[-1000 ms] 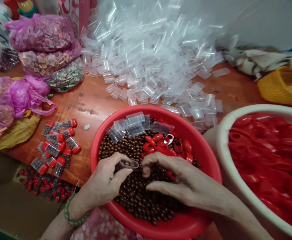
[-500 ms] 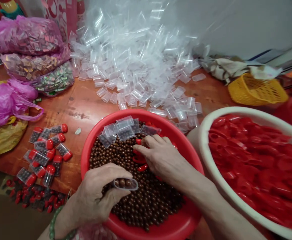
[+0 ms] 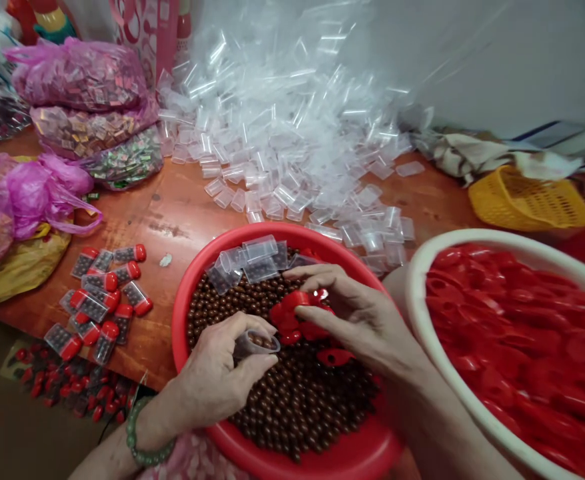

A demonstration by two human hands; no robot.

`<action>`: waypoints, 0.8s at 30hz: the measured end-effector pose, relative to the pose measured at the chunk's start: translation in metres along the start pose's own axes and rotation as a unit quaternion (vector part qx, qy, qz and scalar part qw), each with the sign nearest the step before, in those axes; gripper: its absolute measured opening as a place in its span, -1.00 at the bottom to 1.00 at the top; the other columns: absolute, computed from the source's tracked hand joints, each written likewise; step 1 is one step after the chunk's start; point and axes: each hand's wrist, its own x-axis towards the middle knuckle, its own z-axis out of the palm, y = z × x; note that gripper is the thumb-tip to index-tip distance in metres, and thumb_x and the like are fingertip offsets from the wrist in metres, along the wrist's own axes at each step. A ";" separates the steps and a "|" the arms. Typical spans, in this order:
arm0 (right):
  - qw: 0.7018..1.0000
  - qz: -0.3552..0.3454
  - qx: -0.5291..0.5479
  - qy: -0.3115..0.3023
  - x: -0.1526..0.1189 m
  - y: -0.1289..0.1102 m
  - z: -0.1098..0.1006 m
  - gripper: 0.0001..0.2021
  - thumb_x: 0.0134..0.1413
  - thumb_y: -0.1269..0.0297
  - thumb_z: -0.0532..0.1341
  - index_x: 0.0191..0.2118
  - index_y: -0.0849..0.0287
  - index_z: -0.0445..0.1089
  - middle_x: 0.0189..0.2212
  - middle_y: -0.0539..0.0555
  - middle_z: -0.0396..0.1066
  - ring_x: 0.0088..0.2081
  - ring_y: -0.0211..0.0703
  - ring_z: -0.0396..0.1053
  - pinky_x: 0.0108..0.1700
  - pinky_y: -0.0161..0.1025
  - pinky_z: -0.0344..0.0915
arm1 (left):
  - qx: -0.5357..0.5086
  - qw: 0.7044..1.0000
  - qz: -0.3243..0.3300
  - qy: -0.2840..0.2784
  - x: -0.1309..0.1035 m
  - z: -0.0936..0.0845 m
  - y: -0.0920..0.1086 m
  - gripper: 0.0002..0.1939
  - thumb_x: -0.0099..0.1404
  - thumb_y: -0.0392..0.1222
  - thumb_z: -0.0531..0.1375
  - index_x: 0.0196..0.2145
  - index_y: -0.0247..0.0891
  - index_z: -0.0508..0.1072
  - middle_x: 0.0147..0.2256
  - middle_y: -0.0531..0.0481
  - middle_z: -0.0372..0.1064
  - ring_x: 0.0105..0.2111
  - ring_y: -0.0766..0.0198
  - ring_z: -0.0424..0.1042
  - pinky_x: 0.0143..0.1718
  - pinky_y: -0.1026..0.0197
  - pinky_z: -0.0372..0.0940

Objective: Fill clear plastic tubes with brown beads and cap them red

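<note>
My left hand (image 3: 222,367) grips a clear plastic container (image 3: 258,342) with brown balls inside, its open end facing right. Between the thumb and fingers of my right hand (image 3: 362,320) is a red plastic cap (image 3: 299,299). Both hands are over a red basin (image 3: 187,287) holding many shiny brown balls (image 3: 307,407). Several more red caps (image 3: 335,357) lie on the balls beneath my right hand. At the basin's far side, clear containers (image 3: 259,248) rest on the balls, some of them filled.
Filled, red-capped containers (image 3: 92,303) lie on the wooden table (image 3: 142,213) at left, with more below its edge. A heap of clear containers (image 3: 282,147) spreads behind the basin. A white-rimmed tub (image 3: 417,267) of red parts stands right, a yellow basket (image 3: 527,200) behind it. Pink bags (image 3: 82,73) sit back left.
My right hand has lifted a red cap from the balls and brought it near the container. My left hand has tilted the container's mouth upward. The view has shifted slightly left.
</note>
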 end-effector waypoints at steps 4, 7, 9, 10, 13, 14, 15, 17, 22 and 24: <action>0.973 0.095 0.205 0.050 -0.003 -0.004 0.007 -0.81 0.00 0.13 0.35 -0.35 0.05 0.37 -0.08 0.07 0.49 0.00 -0.03 0.42 0.01 -0.08 0.36 | -0.045 0.998 -0.043 -0.002 -0.001 0.006 0.003 -0.81 0.27 -0.27 0.16 -0.15 -0.29 0.41 -0.13 -0.12 0.47 -0.17 0.20 0.46 -0.11 0.16 0.31; 0.962 0.108 0.246 0.047 -0.006 -0.009 0.012 -0.80 -0.04 0.14 0.38 -0.36 0.05 0.39 -0.21 0.04 0.52 -0.15 -0.12 0.46 -0.12 -0.19 0.42 | -0.118 0.990 -0.079 -0.011 0.001 0.012 0.003 -0.80 0.27 -0.21 0.17 -0.15 -0.31 0.40 -0.17 -0.15 0.48 -0.16 0.15 0.49 -0.10 0.11 0.33; 0.959 0.103 0.258 0.053 -0.009 -0.014 0.014 -0.81 -0.04 0.15 0.39 -0.36 0.04 0.39 -0.27 0.02 0.52 -0.23 -0.17 0.46 -0.20 -0.25 0.43 | -0.188 0.977 -0.097 -0.007 0.004 0.015 0.002 -0.80 0.24 -0.17 0.21 -0.20 -0.30 0.38 -0.21 -0.13 0.47 -0.16 0.15 0.50 -0.09 0.09 0.33; 0.960 0.097 0.257 0.055 -0.011 -0.017 0.015 -0.82 -0.03 0.15 0.38 -0.35 0.03 0.39 -0.28 0.02 0.52 -0.25 -0.17 0.45 -0.21 -0.25 0.43 | -0.227 0.969 -0.102 -0.003 0.005 0.016 0.002 -0.77 0.22 -0.13 0.24 -0.22 -0.30 0.37 -0.23 -0.10 0.45 -0.18 0.17 0.50 -0.10 0.10 0.34; 0.971 0.051 0.232 0.030 -0.017 -0.023 0.018 -0.87 0.03 0.17 0.35 -0.31 0.00 0.43 -0.33 0.02 0.51 -0.23 -0.13 0.44 -0.17 -0.18 0.44 | -0.324 0.940 -0.110 0.010 0.009 0.016 0.000 -0.64 0.15 0.00 0.32 -0.27 -0.28 0.31 -0.29 0.01 0.40 -0.28 0.28 0.50 -0.15 0.16 0.36; 0.974 0.030 0.222 0.016 -0.019 -0.024 0.019 -0.89 0.04 0.18 0.34 -0.29 -0.02 0.45 -0.36 0.02 0.51 -0.22 -0.11 0.43 -0.15 -0.15 0.43 | -0.339 0.934 -0.109 0.018 0.009 0.015 -0.001 -0.60 0.13 0.04 0.33 -0.27 -0.28 0.30 -0.31 0.03 0.38 -0.30 0.31 0.48 -0.16 0.17 0.36; 0.977 0.013 0.213 0.006 -0.021 -0.025 0.020 -0.89 0.06 0.19 0.33 -0.27 -0.03 0.46 -0.38 0.02 0.50 -0.22 -0.10 0.42 -0.13 -0.13 0.43 | -0.344 0.932 -0.106 0.028 0.010 0.014 -0.001 -0.57 0.11 0.06 0.34 -0.28 -0.28 0.30 -0.32 0.05 0.36 -0.31 0.34 0.45 -0.16 0.18 0.36; 0.981 -0.001 0.194 -0.003 -0.024 -0.026 0.022 -0.89 0.06 0.19 0.33 -0.25 -0.03 0.48 -0.36 0.04 0.48 -0.22 -0.09 0.42 -0.12 -0.11 0.43 | -0.335 0.936 -0.095 0.053 0.010 0.013 -0.001 -0.57 0.10 0.07 0.35 -0.28 -0.29 0.32 -0.33 0.06 0.35 -0.32 0.35 0.40 -0.16 0.19 0.35; 0.986 0.066 0.150 0.012 -0.027 -0.023 0.030 -0.91 0.02 0.19 0.35 -0.36 0.04 0.49 -0.16 0.11 0.40 -0.12 -0.07 0.42 -0.12 -0.17 0.42 | -0.257 0.962 -0.057 0.075 0.008 0.011 0.001 -0.73 0.18 -0.08 0.29 -0.27 -0.29 0.36 -0.34 0.02 0.39 -0.31 0.33 0.36 -0.19 0.24 0.26; 0.983 0.081 0.166 0.004 -0.027 -0.021 0.035 -0.93 0.04 0.23 0.34 -0.35 0.05 0.46 -0.16 0.08 0.42 -0.12 -0.12 0.43 -0.11 -0.23 0.41 | -0.238 0.967 -0.054 0.075 0.006 0.011 0.003 -0.77 0.20 -0.12 0.25 -0.26 -0.30 0.36 -0.35 0.01 0.39 -0.31 0.32 0.36 -0.21 0.25 0.25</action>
